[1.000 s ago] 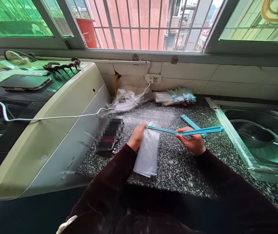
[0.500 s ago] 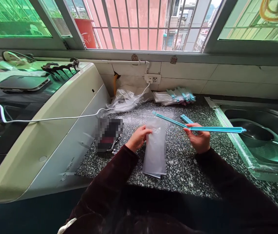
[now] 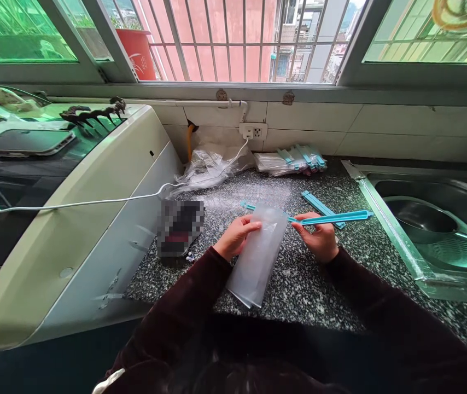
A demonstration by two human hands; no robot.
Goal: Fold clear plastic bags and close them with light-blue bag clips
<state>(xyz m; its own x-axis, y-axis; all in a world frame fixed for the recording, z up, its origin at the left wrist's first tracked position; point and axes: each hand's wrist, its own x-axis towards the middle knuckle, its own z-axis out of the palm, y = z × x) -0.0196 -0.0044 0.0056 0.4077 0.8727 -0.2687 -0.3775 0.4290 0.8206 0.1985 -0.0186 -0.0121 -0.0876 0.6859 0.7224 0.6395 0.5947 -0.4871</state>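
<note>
Inspection finds sealing not complete. Left hand (image 3: 238, 236) has its grip pinched on the side of a folded clear plastic bag (image 3: 258, 262), which slants above the speckled stone counter (image 3: 303, 290), in front of the person. Right hand (image 3: 319, 241) grasps a teal bag-sealing clip (image 3: 338, 218) near its hinge, the two arms spread apart. One arm passes behind the bag's upper end, its tip showing on the far side; the other points away to the right, toward the sink (image 3: 420, 279). Done, as judged: clip opened and one arm placed across the bag. Left: the second arm is not yet brought over. Spare teal clip (image 3: 319, 205) lies beyond the right hand; clipped bags (image 3: 272, 163) lie stacked by the wall, apparently finished.
</note>
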